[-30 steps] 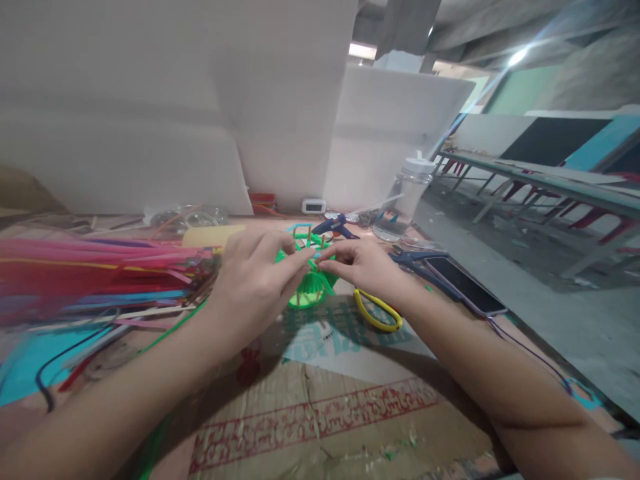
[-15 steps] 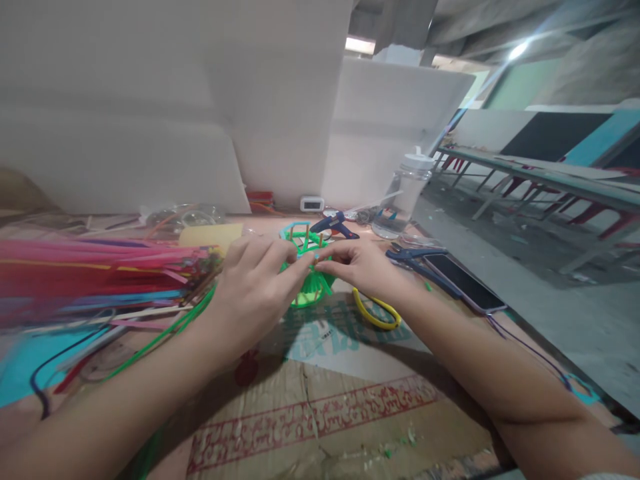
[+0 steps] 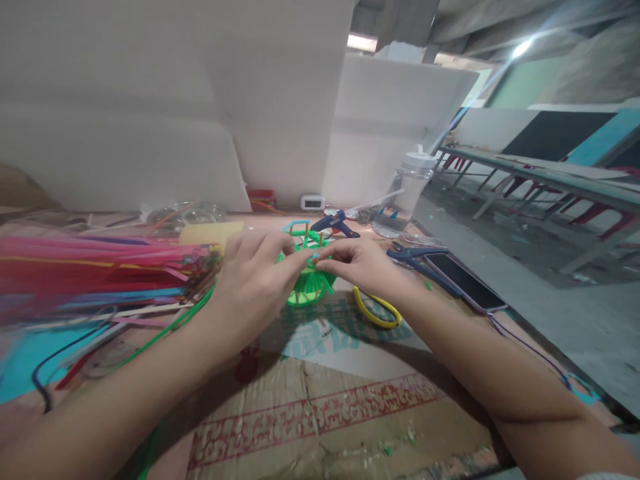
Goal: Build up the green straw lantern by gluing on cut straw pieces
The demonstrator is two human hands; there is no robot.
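Note:
A small green woven basket [image 3: 307, 291], built around upright brown sticks, stands on the cardboard in front of me. A pale blue strip [image 3: 298, 223] runs along its far top edge. My left hand [image 3: 253, 273] is curled at its left side, with the thumb reaching over to the middle; the fingertips are partly hidden. My right hand [image 3: 361, 265] pinches the right side of the basket near the top between thumb and forefinger. A tiny blue bit shows where the two hands meet. Green strand ends stick out below my right thumb.
Left lies a bundle of pink, red and blue fuzzy stems [image 3: 115, 267]. Behind the basket is a blue glue gun [image 3: 336, 223]; a water bottle [image 3: 403, 193] stands back right. Yellow-handled tool [image 3: 377, 312], blue-handled pliers [image 3: 425, 268] and phone [image 3: 465, 280] lie right.
My left hand's fingers have drawn slightly back to the left, showing more of the basket. My right hand keeps its pinch in nearly the same place.

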